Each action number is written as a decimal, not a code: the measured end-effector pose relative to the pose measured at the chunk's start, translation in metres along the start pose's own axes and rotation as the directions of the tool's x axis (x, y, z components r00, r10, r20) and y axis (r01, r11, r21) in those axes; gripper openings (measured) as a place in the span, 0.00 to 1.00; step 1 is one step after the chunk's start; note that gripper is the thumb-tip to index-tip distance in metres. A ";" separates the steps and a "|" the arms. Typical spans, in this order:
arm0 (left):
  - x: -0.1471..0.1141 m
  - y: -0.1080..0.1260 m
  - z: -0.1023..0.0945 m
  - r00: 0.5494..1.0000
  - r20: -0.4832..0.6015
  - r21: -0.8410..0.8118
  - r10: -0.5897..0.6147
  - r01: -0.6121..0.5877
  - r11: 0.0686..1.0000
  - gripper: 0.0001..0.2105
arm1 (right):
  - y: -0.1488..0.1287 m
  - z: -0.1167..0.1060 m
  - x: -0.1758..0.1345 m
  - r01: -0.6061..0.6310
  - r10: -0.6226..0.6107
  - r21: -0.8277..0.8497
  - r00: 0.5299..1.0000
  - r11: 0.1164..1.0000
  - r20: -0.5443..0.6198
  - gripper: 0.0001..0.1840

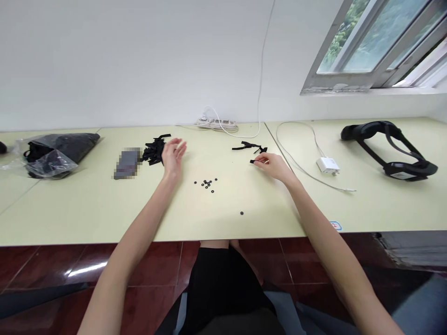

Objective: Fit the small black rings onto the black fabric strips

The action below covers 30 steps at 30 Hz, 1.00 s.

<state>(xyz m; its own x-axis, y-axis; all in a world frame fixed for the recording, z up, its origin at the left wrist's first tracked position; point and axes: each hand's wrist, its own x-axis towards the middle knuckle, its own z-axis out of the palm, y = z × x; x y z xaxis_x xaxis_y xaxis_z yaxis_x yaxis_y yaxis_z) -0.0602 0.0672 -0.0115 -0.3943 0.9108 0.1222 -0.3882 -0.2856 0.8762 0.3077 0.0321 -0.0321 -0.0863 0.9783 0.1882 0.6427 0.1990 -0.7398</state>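
Note:
My left hand (172,156) is beside the right edge of a heap of black strips (152,151), its fingers apart and nothing visible in them. At the right, my right hand (271,165) pinches a short black strip (252,161), whose end sticks out past the fingertips. Just beyond that hand lie a few loose black strips (246,146). Between and nearer than my hands, several small black rings (206,184) are scattered in a loose cluster. One more small black disc (241,213) lies apart, closer to the table's front edge.
A blurred-out grey rectangle (127,164) and a plastic bag with dark contents (57,156) lie left. A power strip (218,124) with white cables sits against the wall. Right are a white charger (328,165) with its cable and a black headset (391,151).

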 end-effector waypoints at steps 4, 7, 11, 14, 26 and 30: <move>-0.039 -0.008 0.019 0.816 0.575 0.336 -0.056 -0.173 0.926 0.13 | -0.027 0.022 -0.007 0.133 -0.155 0.291 0.986 0.948 0.056 0.15; -0.066 -0.010 0.024 0.625 0.745 0.472 -0.233 -0.248 0.846 0.17 | -0.040 0.040 -0.013 0.140 -0.192 0.382 0.976 0.913 0.099 0.18; -0.080 -0.011 0.024 0.565 0.747 0.536 -0.350 -0.201 0.820 0.18 | -0.048 0.053 -0.019 0.164 -0.236 0.431 0.965 0.887 0.118 0.19; -0.077 -0.014 0.024 0.561 0.750 0.517 -0.351 -0.164 0.840 0.17 | -0.051 0.056 -0.022 0.170 -0.252 0.444 0.959 0.880 0.131 0.19; -0.058 -0.018 0.019 0.722 0.630 0.494 -0.286 -0.088 0.865 0.18 | -0.056 0.050 -0.024 0.109 -0.188 0.517 0.977 0.849 0.103 0.24; -0.060 -0.013 0.021 0.740 0.615 0.492 -0.272 -0.091 0.866 0.16 | -0.060 0.051 -0.027 -0.013 -0.143 0.625 0.970 0.780 0.198 0.25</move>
<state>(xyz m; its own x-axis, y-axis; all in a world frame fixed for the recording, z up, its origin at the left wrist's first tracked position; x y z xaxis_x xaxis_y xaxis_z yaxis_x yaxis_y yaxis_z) -0.0138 0.0225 -0.0204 0.3264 0.9350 0.1385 0.1098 -0.1830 0.9770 0.2323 -0.0031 -0.0255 -0.3261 0.9317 0.1601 0.0267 0.1784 -0.9836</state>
